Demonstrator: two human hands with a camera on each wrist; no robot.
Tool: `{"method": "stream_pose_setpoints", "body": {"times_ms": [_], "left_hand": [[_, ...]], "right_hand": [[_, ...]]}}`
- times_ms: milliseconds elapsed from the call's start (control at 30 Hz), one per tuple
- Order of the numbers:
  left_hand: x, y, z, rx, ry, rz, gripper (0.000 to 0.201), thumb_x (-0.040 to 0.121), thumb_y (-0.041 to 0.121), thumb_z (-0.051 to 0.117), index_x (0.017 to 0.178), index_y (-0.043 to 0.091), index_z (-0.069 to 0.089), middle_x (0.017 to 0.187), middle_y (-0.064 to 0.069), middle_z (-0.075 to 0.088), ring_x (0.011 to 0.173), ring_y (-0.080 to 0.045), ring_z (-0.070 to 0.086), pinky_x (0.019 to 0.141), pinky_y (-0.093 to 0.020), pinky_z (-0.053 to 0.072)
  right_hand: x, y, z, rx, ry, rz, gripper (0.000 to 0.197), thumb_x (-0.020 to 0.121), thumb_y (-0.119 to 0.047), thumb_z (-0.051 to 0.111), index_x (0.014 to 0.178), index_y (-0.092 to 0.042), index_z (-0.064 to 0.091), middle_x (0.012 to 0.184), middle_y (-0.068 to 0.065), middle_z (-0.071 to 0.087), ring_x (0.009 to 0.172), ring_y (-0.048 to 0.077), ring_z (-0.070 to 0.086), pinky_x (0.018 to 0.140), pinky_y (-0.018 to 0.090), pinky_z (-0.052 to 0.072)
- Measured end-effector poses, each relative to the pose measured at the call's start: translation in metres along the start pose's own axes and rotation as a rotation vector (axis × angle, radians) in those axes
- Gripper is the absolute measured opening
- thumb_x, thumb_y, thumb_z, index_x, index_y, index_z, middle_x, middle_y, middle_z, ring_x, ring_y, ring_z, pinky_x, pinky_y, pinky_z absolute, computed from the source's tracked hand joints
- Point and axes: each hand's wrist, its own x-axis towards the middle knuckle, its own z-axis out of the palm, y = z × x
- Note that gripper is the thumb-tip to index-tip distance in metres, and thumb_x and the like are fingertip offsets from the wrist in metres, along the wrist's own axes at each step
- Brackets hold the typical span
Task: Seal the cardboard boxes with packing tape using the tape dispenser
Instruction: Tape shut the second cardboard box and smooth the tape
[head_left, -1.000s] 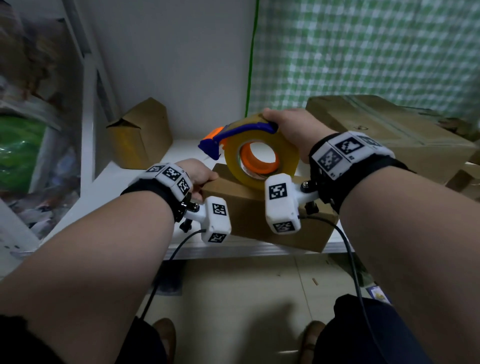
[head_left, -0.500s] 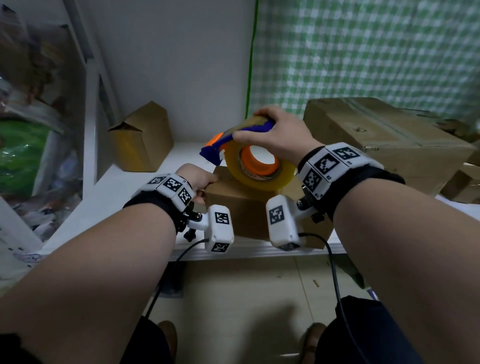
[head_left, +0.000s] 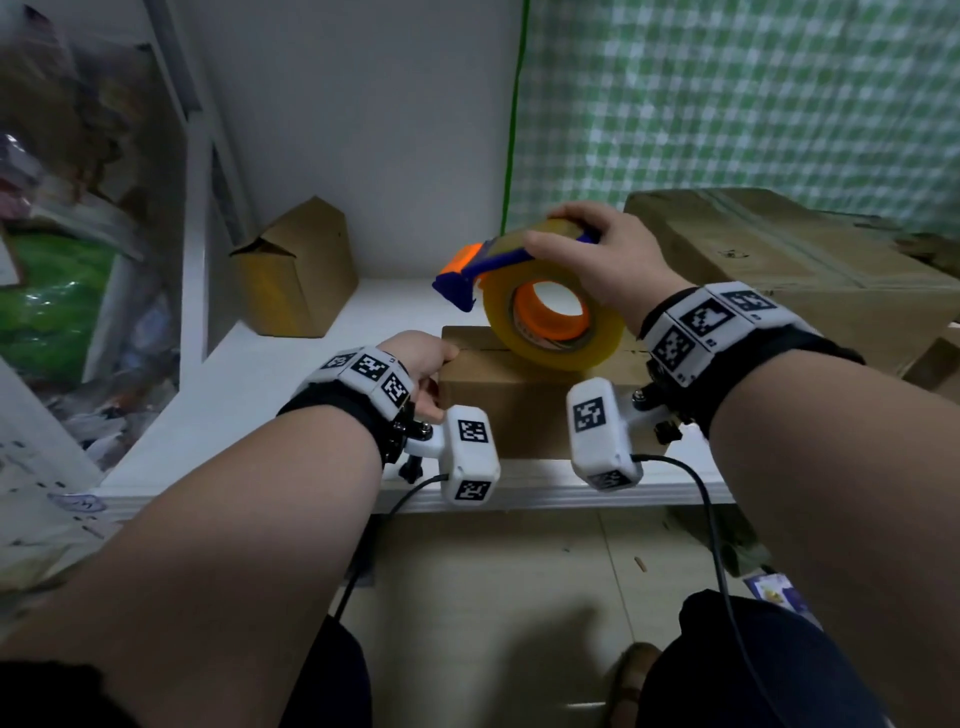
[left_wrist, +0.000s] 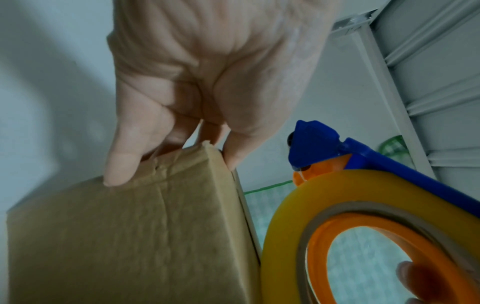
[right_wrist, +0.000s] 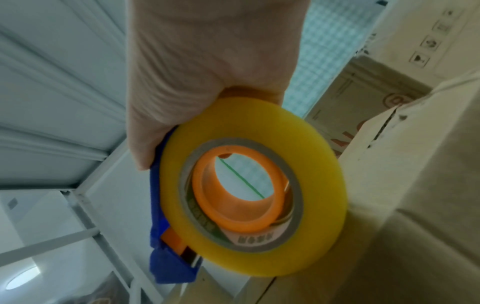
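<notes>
A small brown cardboard box (head_left: 511, 410) sits near the front edge of the white shelf (head_left: 270, 384). My left hand (head_left: 423, 358) grips its left top corner; in the left wrist view the fingers (left_wrist: 122, 164) curl over the box (left_wrist: 135, 236) edge. My right hand (head_left: 608, 260) grips the tape dispenser (head_left: 550, 317) from above: a yellow tape roll on an orange core with a blue frame. The roll rests on the box top beside the flap seam. The blue cutter end (right_wrist: 171, 267) points left and away, raised off the box.
A big sealed cardboard box (head_left: 789, 275) stands at the right. A small open box (head_left: 296, 270) leans against the back wall on the left. A shelf upright and cluttered bags (head_left: 57, 291) are at far left. Floor lies below the shelf edge.
My right hand has shifted its hold over the top of the dispenser and set the roll a little further right on the box. My left hand stays on the box corner.
</notes>
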Motion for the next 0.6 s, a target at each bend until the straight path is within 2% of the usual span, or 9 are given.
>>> {"method": "stream_pose_setpoints", "body": {"times_ms": [67,133,267,400,533,600], "left_hand": [[0.001,0.001,0.000,0.011,-0.002,0.000,0.021,0.099,0.019,0.046,0.085,0.004,0.049,0.085,-0.017,0.059,0.070,-0.027,0.060,0.041,-0.039,0.053],[0.002,0.002,-0.001,0.003,-0.005,0.001,0.019,0.099,0.019,0.045,0.086,0.005,0.048,0.085,-0.017,0.059,0.071,-0.027,0.061,0.050,-0.040,0.055],[0.008,0.003,-0.002,0.017,0.000,0.008,0.018,0.098,0.018,0.044,0.084,0.006,0.048,0.084,-0.015,0.059,0.076,-0.027,0.061,0.070,-0.044,0.054],[0.010,0.005,-0.004,0.046,0.027,0.036,0.013,0.094,0.017,0.047,0.085,0.009,0.051,0.083,-0.012,0.062,0.077,-0.026,0.063,0.066,-0.040,0.055],[0.007,0.001,-0.010,0.053,0.042,0.045,0.013,0.092,0.020,0.053,0.084,0.010,0.055,0.077,-0.010,0.066,0.072,-0.024,0.065,0.068,-0.036,0.055],[0.009,0.001,-0.019,0.004,0.087,0.072,0.015,0.092,0.019,0.054,0.083,0.008,0.059,0.080,-0.011,0.067,0.073,-0.023,0.065,0.072,-0.036,0.056]], "right_hand": [[0.002,0.002,-0.004,0.042,-0.027,0.013,0.049,0.078,-0.044,0.072,0.122,-0.026,0.059,0.104,-0.012,0.058,0.098,0.008,0.058,0.084,0.022,0.050],[0.005,0.003,-0.005,0.052,-0.060,0.017,0.048,0.080,-0.040,0.072,0.123,-0.025,0.059,0.111,-0.007,0.058,0.103,0.012,0.058,0.089,0.025,0.049],[0.008,0.001,0.002,0.081,-0.092,0.024,0.041,0.080,-0.035,0.071,0.119,-0.026,0.062,0.113,-0.004,0.059,0.103,0.014,0.058,0.084,0.023,0.048],[0.011,0.001,0.008,0.036,-0.060,0.012,0.035,0.080,-0.038,0.067,0.115,-0.031,0.063,0.109,-0.007,0.060,0.099,0.011,0.057,0.085,0.026,0.049],[0.014,0.001,0.010,-0.097,-0.027,-0.040,0.029,0.082,-0.043,0.060,0.110,-0.035,0.063,0.107,-0.008,0.062,0.099,0.013,0.057,0.086,0.031,0.049],[0.015,0.001,0.010,-0.136,-0.031,-0.046,0.031,0.083,-0.044,0.059,0.113,-0.035,0.063,0.108,-0.009,0.062,0.100,0.013,0.057,0.087,0.031,0.049]]}}
